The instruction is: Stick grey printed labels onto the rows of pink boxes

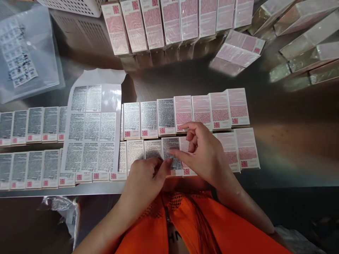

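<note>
While both hands meet over one box, the left hand point(144, 176) curls loosely, thumb tip on a dark-printed label point(171, 155) on that box's point(172, 157) top. Right hand point(203, 151), fingers bent, forefinger pressing the label's edge; no firm grip seen. Box sits in the near row, w/ labelled boxes point(148, 120) left of it & pink unlabelled boxes point(230, 109) right. Label sheet point(92, 137) lies further left. More pink boxes point(172, 24) stand beyond it on the surface point(291, 141).
</note>
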### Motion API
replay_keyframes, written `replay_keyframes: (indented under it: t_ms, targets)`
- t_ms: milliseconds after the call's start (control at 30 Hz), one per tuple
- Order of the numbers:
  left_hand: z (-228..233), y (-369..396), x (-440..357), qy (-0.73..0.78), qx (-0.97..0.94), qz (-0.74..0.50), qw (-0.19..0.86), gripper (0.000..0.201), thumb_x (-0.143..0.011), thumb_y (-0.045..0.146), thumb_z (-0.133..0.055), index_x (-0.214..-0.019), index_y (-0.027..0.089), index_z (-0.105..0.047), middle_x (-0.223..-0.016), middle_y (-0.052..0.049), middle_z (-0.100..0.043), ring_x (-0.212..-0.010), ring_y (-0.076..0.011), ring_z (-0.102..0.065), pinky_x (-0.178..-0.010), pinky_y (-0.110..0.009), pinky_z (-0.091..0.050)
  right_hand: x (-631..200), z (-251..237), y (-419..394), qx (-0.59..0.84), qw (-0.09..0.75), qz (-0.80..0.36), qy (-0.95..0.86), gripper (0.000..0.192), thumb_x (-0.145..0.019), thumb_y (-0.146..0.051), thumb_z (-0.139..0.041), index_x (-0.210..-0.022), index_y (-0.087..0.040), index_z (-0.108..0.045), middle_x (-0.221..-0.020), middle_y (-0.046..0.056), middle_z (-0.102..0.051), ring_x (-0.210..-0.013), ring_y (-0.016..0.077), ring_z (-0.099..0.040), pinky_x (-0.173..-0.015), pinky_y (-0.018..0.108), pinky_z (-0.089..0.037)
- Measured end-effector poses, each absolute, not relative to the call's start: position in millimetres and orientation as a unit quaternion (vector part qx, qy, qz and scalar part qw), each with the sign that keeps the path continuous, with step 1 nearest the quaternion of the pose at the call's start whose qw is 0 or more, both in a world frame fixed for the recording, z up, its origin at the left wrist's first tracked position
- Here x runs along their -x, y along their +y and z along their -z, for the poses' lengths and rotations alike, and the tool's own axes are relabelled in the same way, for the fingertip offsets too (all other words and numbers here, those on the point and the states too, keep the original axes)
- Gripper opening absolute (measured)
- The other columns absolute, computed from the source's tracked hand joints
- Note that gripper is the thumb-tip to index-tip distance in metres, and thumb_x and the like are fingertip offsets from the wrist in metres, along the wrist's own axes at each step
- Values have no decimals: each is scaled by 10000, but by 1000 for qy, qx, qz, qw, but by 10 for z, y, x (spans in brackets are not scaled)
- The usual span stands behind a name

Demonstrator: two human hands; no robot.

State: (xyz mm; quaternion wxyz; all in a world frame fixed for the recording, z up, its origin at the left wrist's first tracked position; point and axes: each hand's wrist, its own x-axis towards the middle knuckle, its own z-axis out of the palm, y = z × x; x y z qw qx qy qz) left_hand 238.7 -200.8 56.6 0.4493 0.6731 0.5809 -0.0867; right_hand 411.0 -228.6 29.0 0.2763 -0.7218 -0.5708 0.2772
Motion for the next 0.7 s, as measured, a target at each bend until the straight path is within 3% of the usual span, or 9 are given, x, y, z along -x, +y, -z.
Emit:
replay_keyframes:
  t_ms: [100, 300, 567, 700]
  targets:
    - [-575, -2018, -2400, 591, -666, 91, 446, 494, -919, 515, -432, -572, 199, -588, -447, -6, -579, -458, -153, -559, -531, -272, -319, -4071, -302, -2259, 741, 264, -231, -572, 554, -727, -486, -772, -1146, -233, -514, -884, -1, -576, -637, 149, -565, -551, 277, -405]
    - [-578, -2042, -2419, 613, -656, 97, 429, 512, -901, 562, -447, -568, 201, -593, -437, -10, -591, -424, -157, -573, -509, -270, -346, -4098, -349, -2263, 715, 253, -263, -597, 511, -704, -257, -787, -1134, -221, -514, -920, 12, -590, -602, 135, -539, -532, 271, -390]
    - [-582, -2067, -2441, 631, -645, 92, 421, 539, -888, 605, -458, -555, 205, -598, -445, -10, -619, -438, -163, -609, -480, -262, -370, -4225, -270, -2410, 654, 439, -386, -481, 531, -769, -279, -750, -1200, -271, -440, -834, -51, -484, -578, 87, -502, -572, 242, -476]
    - [-592, -2074, -2463, 644, -630, 91, 426, 541, -877, 605, -485, -518, 207, -560, -398, 14, -587, -397, -152, -596, -472, -255, -387, -4251, -278, -2448, 632, 481, -400, -457, 521, -781, -260, -734, -1208, -288, -437, -842, -51, -484, -574, 81, -484, -557, 233, -481]
